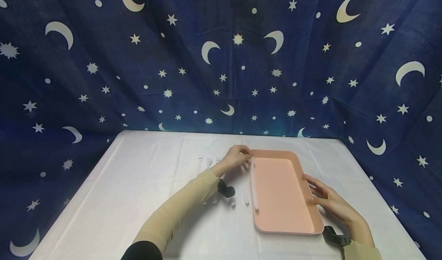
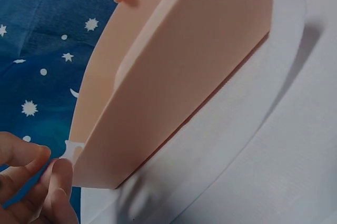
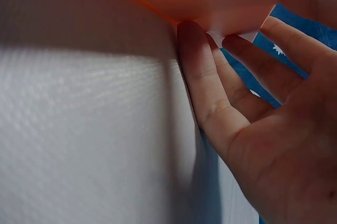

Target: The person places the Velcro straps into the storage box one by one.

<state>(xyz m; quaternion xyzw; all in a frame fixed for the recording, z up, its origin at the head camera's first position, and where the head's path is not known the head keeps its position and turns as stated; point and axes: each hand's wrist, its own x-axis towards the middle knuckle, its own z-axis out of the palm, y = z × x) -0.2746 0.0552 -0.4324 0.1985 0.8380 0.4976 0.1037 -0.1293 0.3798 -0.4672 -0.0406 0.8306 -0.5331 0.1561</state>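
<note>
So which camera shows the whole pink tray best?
The head view. There the pink tray shows whole, lying on the white table, with the left hand at its far corner and the right hand along its side. The left wrist view shows only its outer wall; the right wrist view shows just a corner.

The person wore long sleeves in a soft tan colour. The left sleeve [image 1: 179, 206] turned black near the top of the arm. A black band [image 1: 226, 189] sat on the left wrist. Another black band [image 1: 334, 237] sat on the right wrist, next to the tan cuff [image 1: 360, 250]. Both hands were bare.
</note>
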